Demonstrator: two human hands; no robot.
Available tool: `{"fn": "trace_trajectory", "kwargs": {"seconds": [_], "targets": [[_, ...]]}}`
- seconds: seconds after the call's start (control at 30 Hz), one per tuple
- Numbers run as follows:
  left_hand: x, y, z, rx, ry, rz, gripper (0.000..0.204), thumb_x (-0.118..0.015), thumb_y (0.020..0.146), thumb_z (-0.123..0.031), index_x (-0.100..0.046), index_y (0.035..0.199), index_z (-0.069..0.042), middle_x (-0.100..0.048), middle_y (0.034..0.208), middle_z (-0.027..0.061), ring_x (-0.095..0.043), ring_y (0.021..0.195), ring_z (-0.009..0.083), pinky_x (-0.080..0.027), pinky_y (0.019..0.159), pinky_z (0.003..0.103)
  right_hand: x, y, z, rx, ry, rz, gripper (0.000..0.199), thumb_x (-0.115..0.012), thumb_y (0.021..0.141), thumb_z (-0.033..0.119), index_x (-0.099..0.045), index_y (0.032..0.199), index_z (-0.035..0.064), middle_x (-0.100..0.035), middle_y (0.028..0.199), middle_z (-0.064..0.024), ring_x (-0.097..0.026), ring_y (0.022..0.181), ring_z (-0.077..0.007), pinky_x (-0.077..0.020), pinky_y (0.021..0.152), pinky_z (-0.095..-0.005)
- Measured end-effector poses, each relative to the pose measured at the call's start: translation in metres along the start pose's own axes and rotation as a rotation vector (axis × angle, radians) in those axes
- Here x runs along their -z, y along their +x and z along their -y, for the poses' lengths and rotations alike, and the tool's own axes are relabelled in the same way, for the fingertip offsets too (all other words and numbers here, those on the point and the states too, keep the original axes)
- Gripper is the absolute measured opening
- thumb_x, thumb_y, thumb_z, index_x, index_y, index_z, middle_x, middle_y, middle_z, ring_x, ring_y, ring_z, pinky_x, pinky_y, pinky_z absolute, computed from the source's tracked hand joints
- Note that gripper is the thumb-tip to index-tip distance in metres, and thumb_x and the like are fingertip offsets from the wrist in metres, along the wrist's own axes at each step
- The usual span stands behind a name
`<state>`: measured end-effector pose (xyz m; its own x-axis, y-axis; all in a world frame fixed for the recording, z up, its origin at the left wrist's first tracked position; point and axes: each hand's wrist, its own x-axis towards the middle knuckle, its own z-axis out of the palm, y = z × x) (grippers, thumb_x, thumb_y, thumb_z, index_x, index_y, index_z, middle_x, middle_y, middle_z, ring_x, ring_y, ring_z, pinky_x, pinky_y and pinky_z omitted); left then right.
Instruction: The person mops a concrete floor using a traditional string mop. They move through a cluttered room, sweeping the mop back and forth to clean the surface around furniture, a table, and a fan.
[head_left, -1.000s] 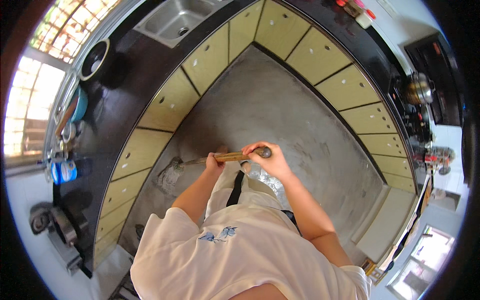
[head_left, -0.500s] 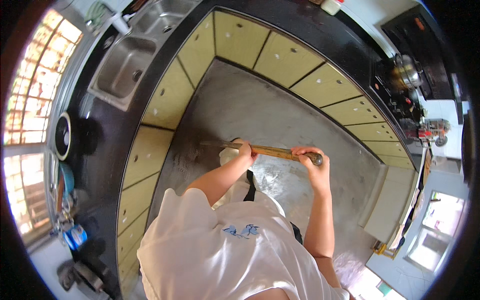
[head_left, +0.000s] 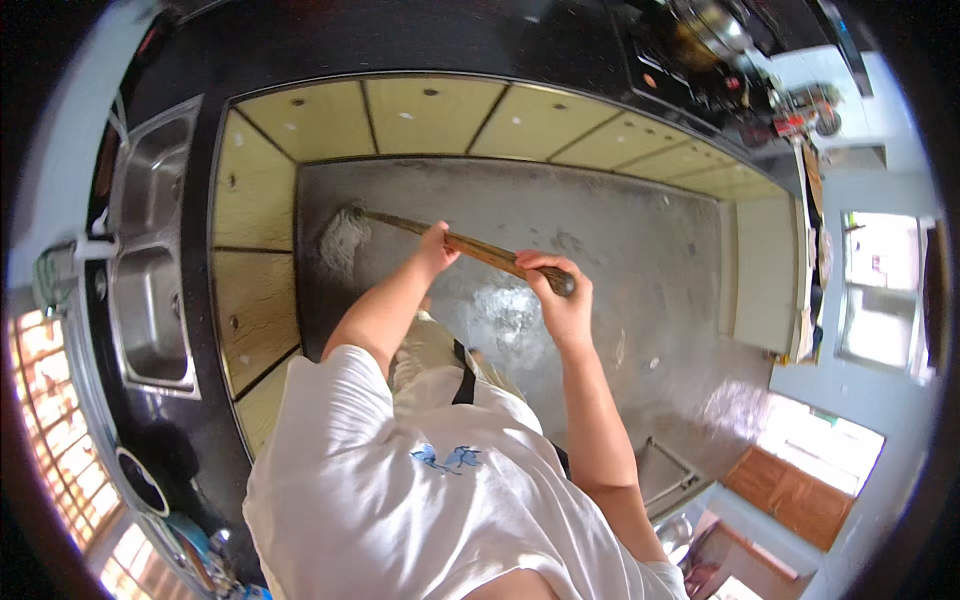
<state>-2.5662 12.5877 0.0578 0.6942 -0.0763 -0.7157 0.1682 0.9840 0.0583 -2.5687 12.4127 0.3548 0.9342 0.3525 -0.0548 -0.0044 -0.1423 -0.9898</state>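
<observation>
I grip a long wooden mop handle with both hands. My left hand is closed around the middle of the handle. My right hand is closed over its upper end. The pale mop head rests on the grey floor in the corner by the yellow cabinet doors. A wet, shiny patch lies on the floor just in front of my feet.
Black counters run along the left and top, with a double steel sink at the left and pots on a stove at the top right. A floor drain or tray sits at the lower right, near a doorway.
The view has swung, so the counters now sit to the left and top. The mop head has gone into the corner by the cabinets, and both hands stay on the handle.
</observation>
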Motion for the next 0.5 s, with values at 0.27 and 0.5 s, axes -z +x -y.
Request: {"fn": "trace_trajectory", "kwargs": {"seconds": [0.27, 0.5], "targets": [[-0.048, 0.082, 0.067, 0.104, 0.285, -0.271, 0.015, -0.052, 0.080, -0.022, -0.048, 0.081, -0.007, -0.053, 0.076, 0.0043, -0.054, 0.065, 0.0167, -0.050, 0.057, 0.031, 0.094, 0.022, -0.041, -0.181, 0.190, -0.314, 0.005, -0.056, 0.077, -0.001, -0.059, 0.080, -0.0032, -0.063, 0.089, -0.0090, -0.058, 0.085, -0.0139, -0.0450, 0.077, -0.0248], [-0.096, 0.097, 0.127, 0.030, 0.331, -0.311, 0.015, -0.052, 0.080, -0.021, -0.044, 0.077, -0.009, -0.047, 0.075, 0.0033, -0.052, 0.072, 0.0171, -0.048, 0.063, 0.031, 0.190, 0.040, -0.088, -0.123, 0.209, -0.207, 0.007, -0.058, 0.076, 0.000, -0.061, 0.082, -0.0007, -0.063, 0.089, -0.0067, -0.057, 0.084, -0.0126, -0.0447, 0.078, -0.0254]]}}
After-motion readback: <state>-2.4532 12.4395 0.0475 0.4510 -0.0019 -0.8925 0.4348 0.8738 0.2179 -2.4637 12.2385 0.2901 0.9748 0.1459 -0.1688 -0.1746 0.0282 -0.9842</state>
